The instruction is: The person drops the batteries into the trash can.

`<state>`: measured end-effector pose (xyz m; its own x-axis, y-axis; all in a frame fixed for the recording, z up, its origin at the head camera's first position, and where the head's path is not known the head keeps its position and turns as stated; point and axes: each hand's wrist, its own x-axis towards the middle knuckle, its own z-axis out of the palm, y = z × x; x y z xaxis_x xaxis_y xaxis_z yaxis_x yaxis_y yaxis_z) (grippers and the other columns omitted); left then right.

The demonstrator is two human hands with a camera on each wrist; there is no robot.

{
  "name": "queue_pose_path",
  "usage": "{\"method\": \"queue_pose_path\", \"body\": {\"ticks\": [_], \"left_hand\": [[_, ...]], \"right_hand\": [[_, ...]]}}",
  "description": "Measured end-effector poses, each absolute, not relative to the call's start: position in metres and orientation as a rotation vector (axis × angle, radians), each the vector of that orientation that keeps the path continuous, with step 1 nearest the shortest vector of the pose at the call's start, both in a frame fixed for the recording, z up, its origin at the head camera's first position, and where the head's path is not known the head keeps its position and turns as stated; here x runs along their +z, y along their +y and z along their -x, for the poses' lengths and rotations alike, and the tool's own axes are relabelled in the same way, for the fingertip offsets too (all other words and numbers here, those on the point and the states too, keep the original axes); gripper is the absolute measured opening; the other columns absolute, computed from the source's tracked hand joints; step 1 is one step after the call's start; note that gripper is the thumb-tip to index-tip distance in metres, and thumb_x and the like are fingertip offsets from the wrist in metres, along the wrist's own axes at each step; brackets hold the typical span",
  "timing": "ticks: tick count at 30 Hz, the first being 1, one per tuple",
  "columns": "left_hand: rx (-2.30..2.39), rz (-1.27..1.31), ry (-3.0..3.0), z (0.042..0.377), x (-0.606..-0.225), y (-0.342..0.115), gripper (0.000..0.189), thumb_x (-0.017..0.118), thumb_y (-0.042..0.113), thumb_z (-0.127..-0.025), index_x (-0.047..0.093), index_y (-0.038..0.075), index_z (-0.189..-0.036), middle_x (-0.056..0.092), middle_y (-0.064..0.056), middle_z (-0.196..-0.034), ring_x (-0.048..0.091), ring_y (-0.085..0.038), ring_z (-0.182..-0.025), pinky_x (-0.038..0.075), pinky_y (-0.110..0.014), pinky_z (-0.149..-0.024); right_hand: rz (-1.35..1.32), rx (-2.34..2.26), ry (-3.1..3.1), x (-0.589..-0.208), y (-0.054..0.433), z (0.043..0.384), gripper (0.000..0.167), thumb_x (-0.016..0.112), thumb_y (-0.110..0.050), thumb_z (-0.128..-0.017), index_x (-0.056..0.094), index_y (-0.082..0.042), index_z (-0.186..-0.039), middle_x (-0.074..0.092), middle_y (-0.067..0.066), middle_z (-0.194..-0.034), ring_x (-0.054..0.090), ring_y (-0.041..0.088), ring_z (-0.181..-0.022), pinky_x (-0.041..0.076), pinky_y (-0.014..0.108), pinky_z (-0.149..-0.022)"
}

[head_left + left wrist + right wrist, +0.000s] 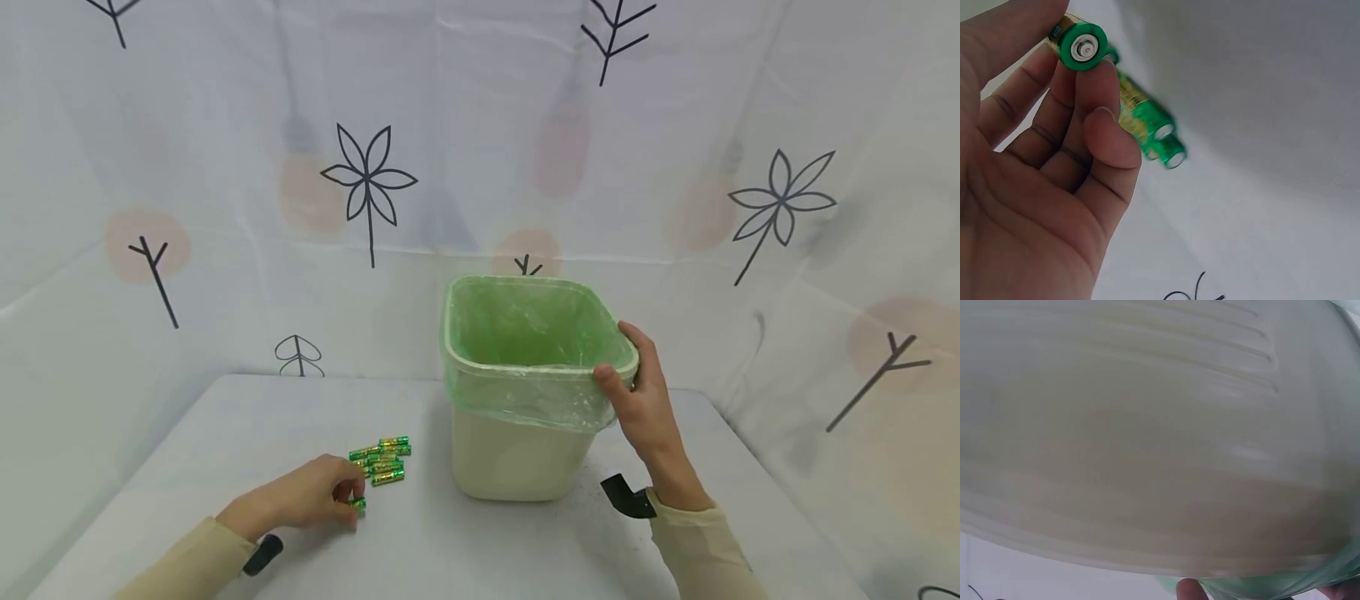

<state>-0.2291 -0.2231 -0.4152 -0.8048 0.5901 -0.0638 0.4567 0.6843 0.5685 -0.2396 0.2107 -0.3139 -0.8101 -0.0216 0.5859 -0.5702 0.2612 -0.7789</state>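
Note:
My left hand (pixel 311 494) pinches one green and gold battery (pixel 1082 45) between thumb and fingertips, its metal end facing the left wrist camera. Close by, several matching batteries (pixel 387 477) lie in a loose cluster on the table, just beyond the fingers. A cream trash bin (pixel 517 458) stands upright to the right of them, lined with a thin green plastic bag (pixel 525 398) folded over its rim. At the bin's right corner, my right hand (pixel 647 408) grips the rim over the bag. The bin's outer wall (pixel 1147 437) fills most of the right wrist view.
The white table (pixel 420 554) carries the bin and batteries. Behind it and at both sides hangs a pale curtain (pixel 465 167) printed with flowers, twigs and faded round patches. The back of the bin is close to the table's far edge.

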Motion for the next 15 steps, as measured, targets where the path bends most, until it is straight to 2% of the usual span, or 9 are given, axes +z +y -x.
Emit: {"method": "queue_pose_path", "body": {"ticks": [9, 15], "left_hand": [[0.706, -0.875, 2.780, 0.234, -0.368, -0.213, 0.019, 0.078, 0.017, -0.078, 0.063, 0.015, -0.089, 0.054, 0.010, -0.075, 0.050, -0.009, -0.069, 0.045, -0.026, -0.059], [0.612, -0.922, 2.863, 0.240, -0.324, -0.204, 0.018, 0.077, 0.017, -0.080, 0.063, 0.018, -0.090, 0.054, 0.009, -0.075, 0.052, -0.011, -0.070, 0.046, -0.027, -0.061]], "right_hand": [[-0.532, 1.586, -2.066, -0.314, 0.211, 0.240, 0.068, 0.062, -0.031, -0.093, 0.026, -0.016, -0.149, 0.044, 0.014, -0.130, 0.049, 0.019, -0.106, 0.043, 0.019, -0.083], [-0.529, 1.587, -2.069, -0.313, 0.211, 0.239, 0.066, 0.061, -0.025, -0.094, 0.025, -0.017, -0.149, 0.042, 0.013, -0.131, 0.048, 0.019, -0.107, 0.043, 0.019, -0.084]]}}
